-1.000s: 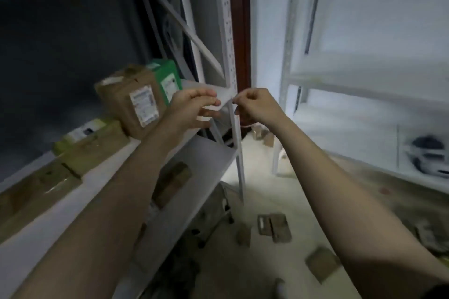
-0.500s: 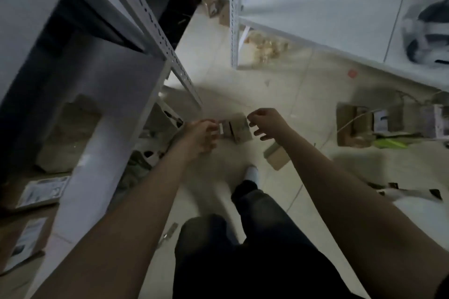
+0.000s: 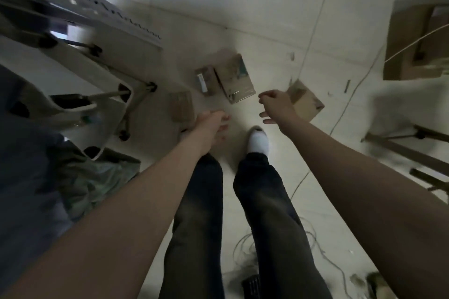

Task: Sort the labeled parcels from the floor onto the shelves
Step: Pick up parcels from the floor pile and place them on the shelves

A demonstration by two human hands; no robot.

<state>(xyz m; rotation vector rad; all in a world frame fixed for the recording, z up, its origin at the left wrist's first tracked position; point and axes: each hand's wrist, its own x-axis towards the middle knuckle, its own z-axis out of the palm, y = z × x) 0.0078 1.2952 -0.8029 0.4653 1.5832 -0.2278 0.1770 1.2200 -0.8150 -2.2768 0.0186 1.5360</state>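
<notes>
I look straight down at the tiled floor. Several brown cardboard parcels lie there: a larger box (image 3: 235,77) with a smaller labelled one (image 3: 204,81) against its left side, a third parcel (image 3: 182,107) just left of my left hand, and another (image 3: 307,101) partly behind my right hand. My left hand (image 3: 213,126) hangs above the floor with loosely bent fingers and holds nothing. My right hand (image 3: 275,107) reaches down near the larger box, fingers spread and relaxed, empty.
The white metal shelf post (image 3: 97,11) and a chair on castors (image 3: 80,104) stand at the left. An open cardboard box (image 3: 410,41) sits at the right. Thin cables (image 3: 313,170) trail over the floor. My own legs and white sock (image 3: 258,142) are below.
The view has swung from the shelf down to the floor. Both hands have dropped from the shelf post toward the parcels, and they have moved apart.
</notes>
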